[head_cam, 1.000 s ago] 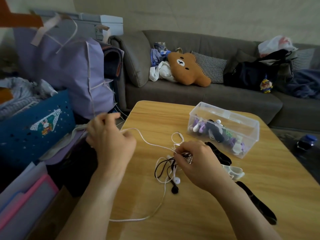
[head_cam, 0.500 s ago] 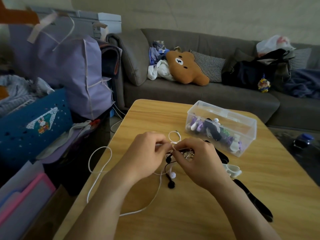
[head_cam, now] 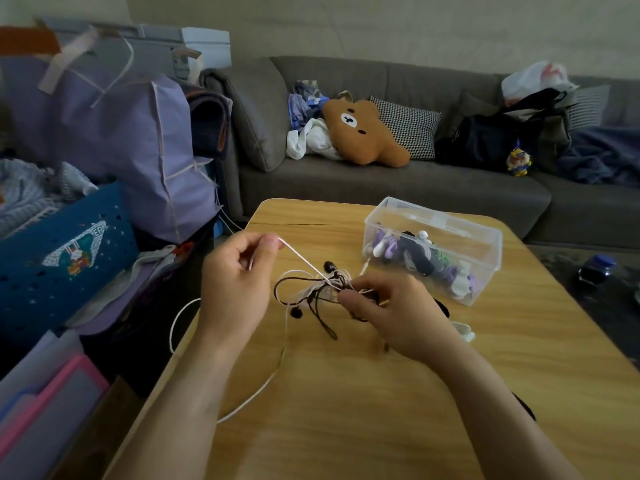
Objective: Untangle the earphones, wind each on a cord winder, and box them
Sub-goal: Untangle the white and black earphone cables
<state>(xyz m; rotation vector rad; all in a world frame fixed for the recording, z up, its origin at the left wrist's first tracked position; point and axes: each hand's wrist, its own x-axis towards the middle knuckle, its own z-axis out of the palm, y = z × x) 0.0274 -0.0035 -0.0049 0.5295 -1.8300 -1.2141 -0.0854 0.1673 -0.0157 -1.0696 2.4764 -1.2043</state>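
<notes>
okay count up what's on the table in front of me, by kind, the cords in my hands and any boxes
White cord: 1, pinched by the left hand
Black cord: 1, tangled with the white one at the right hand
Clear box: 1, holding wound earphones too jumbled to count
Total: 3

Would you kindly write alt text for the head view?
Over a wooden table, the left hand pulls a white cord taut from a black-and-white earphone tangle pinched by the right hand. A clear box stands behind.
</notes>
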